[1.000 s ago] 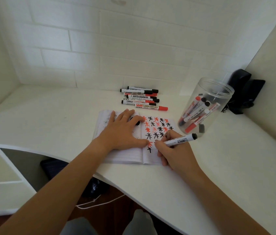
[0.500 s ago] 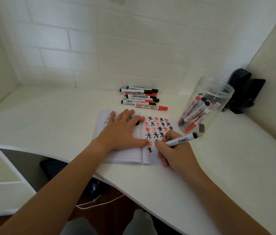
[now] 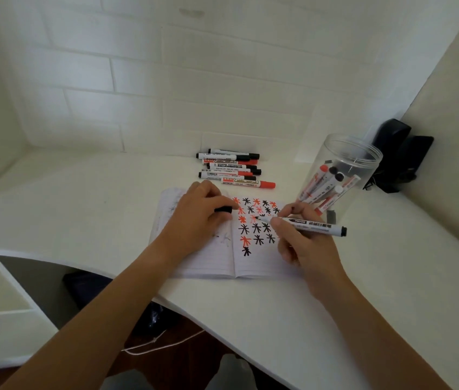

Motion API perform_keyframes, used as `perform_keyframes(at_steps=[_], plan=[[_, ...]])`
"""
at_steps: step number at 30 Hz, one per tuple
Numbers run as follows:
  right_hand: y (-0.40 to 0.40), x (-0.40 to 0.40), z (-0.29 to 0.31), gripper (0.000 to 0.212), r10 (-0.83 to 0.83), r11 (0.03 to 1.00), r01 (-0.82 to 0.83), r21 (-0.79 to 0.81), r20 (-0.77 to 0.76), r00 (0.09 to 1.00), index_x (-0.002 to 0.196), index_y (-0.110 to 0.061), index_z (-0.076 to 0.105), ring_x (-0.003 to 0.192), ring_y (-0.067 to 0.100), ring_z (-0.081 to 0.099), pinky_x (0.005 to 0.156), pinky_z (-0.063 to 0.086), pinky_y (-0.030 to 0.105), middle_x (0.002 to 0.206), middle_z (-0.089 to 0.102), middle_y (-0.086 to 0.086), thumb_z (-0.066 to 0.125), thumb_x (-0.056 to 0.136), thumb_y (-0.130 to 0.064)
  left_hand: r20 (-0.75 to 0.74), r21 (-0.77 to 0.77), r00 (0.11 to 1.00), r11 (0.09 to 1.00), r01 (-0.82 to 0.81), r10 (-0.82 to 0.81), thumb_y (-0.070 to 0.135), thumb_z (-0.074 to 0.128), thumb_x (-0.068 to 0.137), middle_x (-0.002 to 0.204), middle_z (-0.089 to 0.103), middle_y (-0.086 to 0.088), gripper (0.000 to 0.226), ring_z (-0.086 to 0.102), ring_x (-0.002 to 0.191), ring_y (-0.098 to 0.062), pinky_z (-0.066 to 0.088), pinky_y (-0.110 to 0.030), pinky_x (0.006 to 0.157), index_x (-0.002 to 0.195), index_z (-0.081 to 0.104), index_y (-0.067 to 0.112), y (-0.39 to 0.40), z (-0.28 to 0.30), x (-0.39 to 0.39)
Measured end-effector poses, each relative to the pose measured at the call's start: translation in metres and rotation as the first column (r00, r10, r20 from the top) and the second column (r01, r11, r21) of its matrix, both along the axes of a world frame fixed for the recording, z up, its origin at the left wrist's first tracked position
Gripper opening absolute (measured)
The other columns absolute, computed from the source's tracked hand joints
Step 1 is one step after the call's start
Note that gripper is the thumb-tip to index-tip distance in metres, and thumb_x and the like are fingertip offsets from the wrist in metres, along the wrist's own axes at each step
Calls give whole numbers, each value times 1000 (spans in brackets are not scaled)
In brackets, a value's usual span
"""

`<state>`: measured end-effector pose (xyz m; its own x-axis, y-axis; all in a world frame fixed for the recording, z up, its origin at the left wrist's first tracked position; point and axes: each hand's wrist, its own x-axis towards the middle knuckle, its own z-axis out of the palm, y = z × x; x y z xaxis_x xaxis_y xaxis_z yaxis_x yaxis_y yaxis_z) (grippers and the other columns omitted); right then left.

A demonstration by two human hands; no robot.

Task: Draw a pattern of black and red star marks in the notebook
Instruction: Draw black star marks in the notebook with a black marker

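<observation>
An open lined notebook (image 3: 253, 263) lies on the white desk, its right page carrying rows of black and red star marks (image 3: 256, 228). My right hand (image 3: 301, 243) grips a black marker (image 3: 315, 225) in a writing hold. Its tip points left and sits among the middle rows of stars. My left hand (image 3: 197, 220) rests on the left page with its fingers curled, pinching a small black cap (image 3: 222, 209). The hand hides most of that page.
Several black and red whiteboard markers (image 3: 231, 167) lie in a row behind the notebook. A clear plastic jar (image 3: 343, 175) holding more markers stands at the right, close to my right hand. A black device (image 3: 397, 156) sits in the corner. The desk's front edge (image 3: 222, 316) curves below the notebook.
My right hand has moved up the page, carrying the marker tip from the lowest stars to the middle rows. My left hand's fingers have curled from lying flat.
</observation>
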<state>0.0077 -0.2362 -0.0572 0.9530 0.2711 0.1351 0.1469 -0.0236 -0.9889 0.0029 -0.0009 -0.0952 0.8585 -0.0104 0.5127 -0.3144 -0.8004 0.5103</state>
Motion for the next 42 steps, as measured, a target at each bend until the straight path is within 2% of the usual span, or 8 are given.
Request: perform_keyframes(at_steps=[3, 12, 19, 26, 31, 34, 37, 42], plan=[[2, -1, -1, 9, 6, 999, -5, 50, -32, 999, 99, -16, 67, 47, 20, 52, 42, 35, 22, 87, 71, 11, 60, 103, -20, -34, -73, 998, 996, 57, -60, 17, 70, 91, 100, 54, 9, 27, 52, 97, -12, 44, -25, 85, 116, 73, 27, -2, 5, -4], [10, 1, -8, 10, 2, 996, 6, -90, 90, 996, 99, -8, 60, 45, 23, 56, 41, 40, 23, 89, 78, 7, 60, 104, -17, -26, -107, 989, 984, 140, -144, 20, 72, 89, 102, 59, 16, 21, 57, 98, -2, 49, -22, 84, 107, 72, 32, -4, 9, -6], [12, 1, -7, 11, 101, 983, -80, -165, 123, 987, 103, -14, 68, 51, 25, 67, 43, 47, 27, 70, 72, 8, 73, 96, -21, 18, -43, 975, 974, 221, -220, 20, 76, 87, 100, 60, 13, 21, 57, 94, -3, 50, -28, 83, 107, 73, 25, -6, 8, -5], [5, 5, 2, 18, -3, 1000, 3, 4, -15, 1000, 105, -11, 66, 51, 24, 58, 43, 42, 27, 83, 73, 13, 65, 100, -28, 33, -61, 981, 980, 191, -190, 34, 65, 94, 105, 59, 16, 18, 57, 98, -5, 48, -24, 84, 111, 71, 27, -7, 5, -5], [-8, 12, -1, 8, 20, 979, 17, -205, 176, 984, 96, -13, 67, 49, 25, 64, 45, 50, 30, 83, 75, 6, 65, 101, -18, 17, -30, 981, 981, 194, -193, 45, 48, 100, 95, 54, 24, 27, 54, 92, -2, 40, -16, 78, 110, 66, 28, -5, 4, -2], [-4, 8, -7, 3, 95, 940, 8, -341, 285, 954, 97, -24, 68, 54, 14, 64, 51, 53, 25, 82, 74, -4, 71, 97, -24, -23, 6, 979, 979, 204, -203, 48, 37, 103, 86, 53, 19, 26, 52, 81, -3, 41, -21, 70, 98, 58, 32, -6, 3, -4], [1, 8, -13, 16, 131, 922, 8, -387, 330, 935, 99, -25, 69, 67, 6, 66, 60, 50, 16, 85, 74, -10, 81, 89, -23, -71, -12, 980, 982, 187, -188, 49, 28, 105, 75, 53, 12, 31, 52, 73, -8, 39, -22, 65, 84, 47, 35, -6, 1, -6], [6, 11, -17, 15, 134, 912, 28, -409, 362, 922, 94, -24, 67, 64, 2, 60, 58, 42, 10, 79, 68, -17, 81, 90, -21, -144, -7, 969, 979, 204, -203, 46, 27, 106, 74, 52, 10, 29, 50, 74, -11, 37, -19, 63, 80, 39, 39, -5, 0, -6]])
